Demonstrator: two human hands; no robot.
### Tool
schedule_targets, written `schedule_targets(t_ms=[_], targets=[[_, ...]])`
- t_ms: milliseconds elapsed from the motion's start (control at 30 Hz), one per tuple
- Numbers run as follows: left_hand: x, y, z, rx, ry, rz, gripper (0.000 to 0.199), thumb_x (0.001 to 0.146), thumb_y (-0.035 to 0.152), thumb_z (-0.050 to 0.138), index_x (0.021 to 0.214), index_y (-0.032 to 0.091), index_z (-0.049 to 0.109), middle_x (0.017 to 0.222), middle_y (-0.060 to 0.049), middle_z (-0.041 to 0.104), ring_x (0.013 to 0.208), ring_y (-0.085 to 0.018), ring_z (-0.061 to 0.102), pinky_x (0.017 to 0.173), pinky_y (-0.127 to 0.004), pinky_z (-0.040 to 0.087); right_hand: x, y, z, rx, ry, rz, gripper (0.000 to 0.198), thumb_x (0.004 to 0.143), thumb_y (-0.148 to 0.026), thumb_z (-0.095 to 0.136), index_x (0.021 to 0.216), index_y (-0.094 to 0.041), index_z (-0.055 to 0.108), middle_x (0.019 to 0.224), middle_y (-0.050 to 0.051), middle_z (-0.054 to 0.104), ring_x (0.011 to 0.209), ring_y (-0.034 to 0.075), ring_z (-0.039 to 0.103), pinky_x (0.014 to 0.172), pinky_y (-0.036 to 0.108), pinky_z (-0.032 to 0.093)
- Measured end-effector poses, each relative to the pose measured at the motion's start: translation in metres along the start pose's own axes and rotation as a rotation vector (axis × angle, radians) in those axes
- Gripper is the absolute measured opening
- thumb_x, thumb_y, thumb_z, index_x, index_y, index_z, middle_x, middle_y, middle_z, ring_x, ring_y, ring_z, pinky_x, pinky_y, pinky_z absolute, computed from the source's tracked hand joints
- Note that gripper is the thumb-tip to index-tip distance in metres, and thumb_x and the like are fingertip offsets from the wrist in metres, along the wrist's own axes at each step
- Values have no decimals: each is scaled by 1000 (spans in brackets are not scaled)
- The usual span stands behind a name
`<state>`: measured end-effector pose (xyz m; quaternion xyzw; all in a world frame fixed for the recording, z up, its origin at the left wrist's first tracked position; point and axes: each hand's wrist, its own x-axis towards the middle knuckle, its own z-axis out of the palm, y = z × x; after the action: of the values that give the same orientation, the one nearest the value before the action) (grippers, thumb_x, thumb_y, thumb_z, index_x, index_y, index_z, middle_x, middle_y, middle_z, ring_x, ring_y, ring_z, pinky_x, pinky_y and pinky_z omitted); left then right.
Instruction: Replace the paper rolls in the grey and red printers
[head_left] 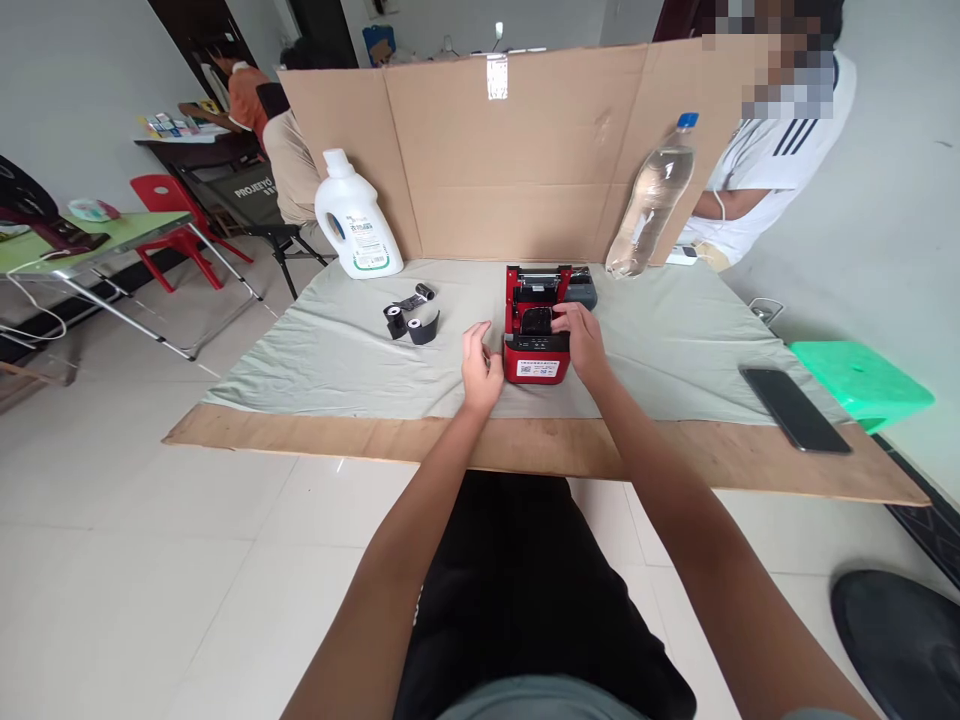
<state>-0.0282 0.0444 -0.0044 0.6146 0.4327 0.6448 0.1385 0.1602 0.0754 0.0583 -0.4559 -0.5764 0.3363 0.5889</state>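
A small red and black printer-like machine [537, 364] stands on the cloth with its top open and a white label on its front. Inside it lies a glossy black piece [535, 321]. My right hand [583, 345] reaches over the machine's right side, fingers bent together at the right end of that black piece; what they grip is hidden. Beside the left wall is my left hand [481, 365], fingers loosely curled and apart, holding nothing. Several small black rolls with white cores [423, 328] lie farther left. A dark grey object [580, 288] sits behind the machine.
A cardboard screen [517, 160] stands along the back, with a white detergent jug [358, 220] and a water bottle [652, 205] before it. A black phone [793, 408] lies at the right front. A green stool [862, 378] is beside the table; people are beyond the screen.
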Motion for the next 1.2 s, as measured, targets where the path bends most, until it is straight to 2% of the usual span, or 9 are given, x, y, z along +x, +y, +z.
schedule_targets(t_ms=[167,367,567,700,800,933,1033,1133,1200], targets=[[-1,2,-2,-6,-20,18,60,95,21,48,155,22,43,145,-13,60,81,-16,59,84,-33,54,-1,-1,4,34,60,4,41,99,-61,44,99,-24,62,83,2,67,82,17,67,85,32,56],[-2,3,-8,13,-83,-81,55,101,29,47,155,20,46,119,-9,78,59,-13,53,74,-30,53,3,-5,5,69,94,32,41,97,-64,47,98,-25,59,84,3,66,81,17,65,77,30,56],[-3,4,-9,-25,-78,-74,56,103,33,49,157,23,44,121,-7,78,57,-11,51,72,-28,53,8,-6,6,9,34,55,44,96,-67,46,99,-26,61,78,0,62,79,17,63,79,30,55],[-5,-2,-3,-99,-98,-166,65,100,33,52,163,24,35,129,-8,75,50,-8,42,57,-26,48,9,-3,7,8,34,11,42,98,-63,45,97,-26,63,74,-1,58,76,16,61,77,29,53],[-7,-6,-2,-141,-124,-213,67,97,30,52,162,25,36,131,-9,74,47,-7,38,52,-25,47,8,-3,8,-8,43,8,42,98,-63,46,94,-25,64,75,-1,59,75,16,61,77,30,53],[-7,-8,-3,-154,-122,-197,67,96,26,51,162,25,38,131,-10,74,46,-7,36,51,-24,46,2,-11,6,-42,5,-1,45,98,-64,46,88,-24,65,68,-1,61,75,18,66,80,32,55],[-5,-3,-4,-116,-140,-113,66,96,24,49,161,24,39,142,-12,67,56,-9,48,58,-25,51,-3,-20,3,2,-39,-60,50,99,-66,44,83,-24,66,58,0,62,70,21,70,85,38,57],[-3,4,-6,-46,-244,84,63,96,21,48,159,25,43,150,-10,61,85,-17,64,82,-32,57,-2,-28,1,36,-88,-112,50,98,-67,47,84,-24,66,57,1,64,64,22,71,76,38,57],[-2,10,-7,28,-322,213,57,97,18,45,153,25,51,143,-8,67,102,-22,66,95,-37,55,4,-31,0,14,-132,-108,48,98,-66,49,84,-23,66,58,1,66,60,21,69,69,36,56]])
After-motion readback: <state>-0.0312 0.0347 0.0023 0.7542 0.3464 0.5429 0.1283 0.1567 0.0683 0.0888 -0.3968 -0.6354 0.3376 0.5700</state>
